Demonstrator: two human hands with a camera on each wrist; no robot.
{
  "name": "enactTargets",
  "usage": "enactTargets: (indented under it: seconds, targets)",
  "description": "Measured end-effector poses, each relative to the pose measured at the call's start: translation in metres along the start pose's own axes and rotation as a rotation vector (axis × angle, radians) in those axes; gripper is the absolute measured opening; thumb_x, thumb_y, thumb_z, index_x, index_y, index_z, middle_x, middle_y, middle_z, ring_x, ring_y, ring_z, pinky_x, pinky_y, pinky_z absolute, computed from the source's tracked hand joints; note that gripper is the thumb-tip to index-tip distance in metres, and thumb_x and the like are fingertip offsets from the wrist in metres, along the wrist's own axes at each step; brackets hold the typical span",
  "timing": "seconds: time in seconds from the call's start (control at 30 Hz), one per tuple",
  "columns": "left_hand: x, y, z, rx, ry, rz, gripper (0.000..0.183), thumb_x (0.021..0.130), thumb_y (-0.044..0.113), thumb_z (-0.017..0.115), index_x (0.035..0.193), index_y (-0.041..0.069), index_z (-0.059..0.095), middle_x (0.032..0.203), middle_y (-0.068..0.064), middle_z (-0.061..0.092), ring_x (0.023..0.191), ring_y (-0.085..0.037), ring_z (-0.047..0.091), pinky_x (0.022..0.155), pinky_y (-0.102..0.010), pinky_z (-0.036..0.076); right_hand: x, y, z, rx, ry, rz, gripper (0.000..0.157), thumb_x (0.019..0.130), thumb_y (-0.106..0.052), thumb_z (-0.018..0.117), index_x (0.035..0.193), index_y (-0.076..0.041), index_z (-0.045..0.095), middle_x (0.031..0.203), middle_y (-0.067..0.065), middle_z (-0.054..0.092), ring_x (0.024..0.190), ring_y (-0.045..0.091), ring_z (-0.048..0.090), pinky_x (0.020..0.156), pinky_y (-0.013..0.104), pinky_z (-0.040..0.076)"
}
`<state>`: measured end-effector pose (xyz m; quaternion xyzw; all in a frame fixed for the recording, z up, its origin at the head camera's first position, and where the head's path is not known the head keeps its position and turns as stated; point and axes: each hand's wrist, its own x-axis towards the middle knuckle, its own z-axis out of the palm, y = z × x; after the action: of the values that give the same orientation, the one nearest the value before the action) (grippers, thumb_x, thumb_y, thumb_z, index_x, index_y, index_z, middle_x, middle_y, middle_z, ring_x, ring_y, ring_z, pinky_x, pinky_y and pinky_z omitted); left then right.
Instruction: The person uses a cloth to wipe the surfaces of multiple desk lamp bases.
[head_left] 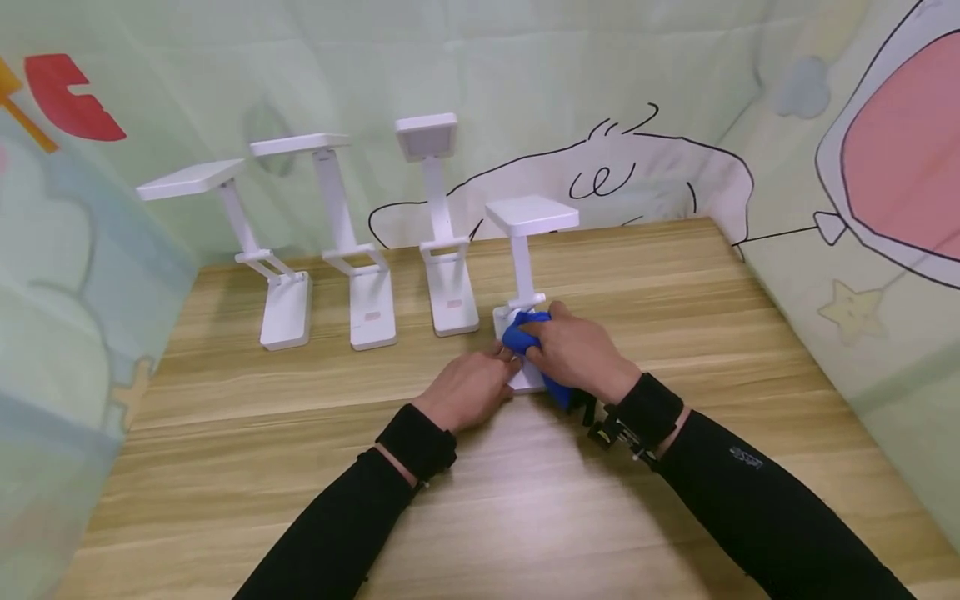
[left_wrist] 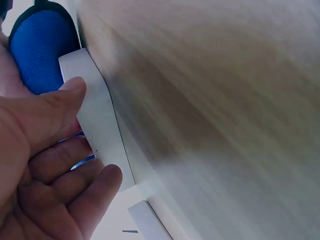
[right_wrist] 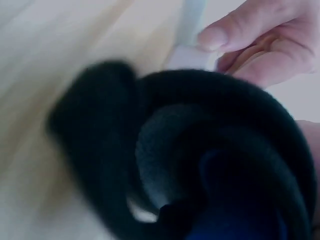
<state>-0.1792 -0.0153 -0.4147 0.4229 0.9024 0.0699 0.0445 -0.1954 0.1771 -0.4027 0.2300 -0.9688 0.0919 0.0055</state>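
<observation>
A white folding desk lamp [head_left: 531,217] stands upright at the right end of a row of lamps, its flat head over its base. My left hand [head_left: 468,390] grips the base from the left; in the left wrist view the thumb and fingertips lie on the edge of the white base [left_wrist: 97,117]. My right hand [head_left: 583,352] holds a bunched blue cloth [head_left: 522,335] against the top of the base, below the hinge. The cloth's dark edging [right_wrist: 225,87] loops large across the right wrist view, and its tail hangs over the base's right side. Cloth and fingers hide part of the base.
Three more white lamps stand unfolded to the left: a far-left lamp [head_left: 287,312], a second lamp [head_left: 372,308] and a third lamp [head_left: 452,296]. They stand on a wood-grain table [head_left: 262,467]. A printed cloth backdrop [head_left: 637,67] rises behind and on both sides.
</observation>
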Motion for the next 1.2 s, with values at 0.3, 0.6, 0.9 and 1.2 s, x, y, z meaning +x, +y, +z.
enactTargets:
  seconds: [0.3, 0.6, 0.9, 1.2]
  targets:
    - [-0.001, -0.001, -0.002, -0.014, 0.006, 0.006, 0.048, 0.093, 0.025, 0.063, 0.137, 0.006, 0.053, 0.142, -0.014, 0.052, 0.123, -0.03, 0.052, 0.09, -0.039, 0.052, 0.005, 0.01, 0.001, 0.094, -0.14, 0.0, 0.042, 0.092, -0.03, 0.057, 0.133, -0.019, 0.06, 0.107, 0.02, 0.05, 0.074, 0.025, 0.056, 0.056, 0.036, 0.051]
    - [0.0, 0.0, 0.0, -0.004, 0.001, 0.007, 0.05, 0.094, 0.025, 0.062, 0.139, 0.006, 0.051, 0.145, -0.016, 0.048, 0.128, -0.033, 0.047, 0.092, -0.04, 0.052, 0.005, 0.009, 0.0, 0.026, -0.068, -0.063, 0.038, 0.092, -0.032, 0.057, 0.127, -0.019, 0.064, 0.107, 0.021, 0.055, 0.082, 0.026, 0.057, 0.057, 0.041, 0.055]
    - [0.0, 0.001, -0.001, -0.053, -0.04, -0.029, 0.049, 0.096, 0.026, 0.06, 0.139, 0.006, 0.051, 0.144, -0.018, 0.048, 0.131, -0.032, 0.043, 0.1, -0.04, 0.047, -0.006, 0.028, -0.003, 0.09, -0.162, -0.008, 0.04, 0.091, -0.029, 0.059, 0.131, -0.03, 0.061, 0.101, 0.012, 0.049, 0.071, 0.022, 0.053, 0.05, 0.03, 0.046]
    - [-0.001, 0.0, 0.0, -0.055, -0.028, -0.031, 0.05, 0.095, 0.025, 0.061, 0.14, 0.006, 0.05, 0.145, -0.018, 0.046, 0.131, -0.032, 0.044, 0.099, -0.04, 0.048, -0.01, 0.028, 0.004, 0.17, -0.125, -0.019, 0.042, 0.092, -0.028, 0.058, 0.134, -0.025, 0.059, 0.102, 0.014, 0.049, 0.075, 0.025, 0.054, 0.058, 0.034, 0.05]
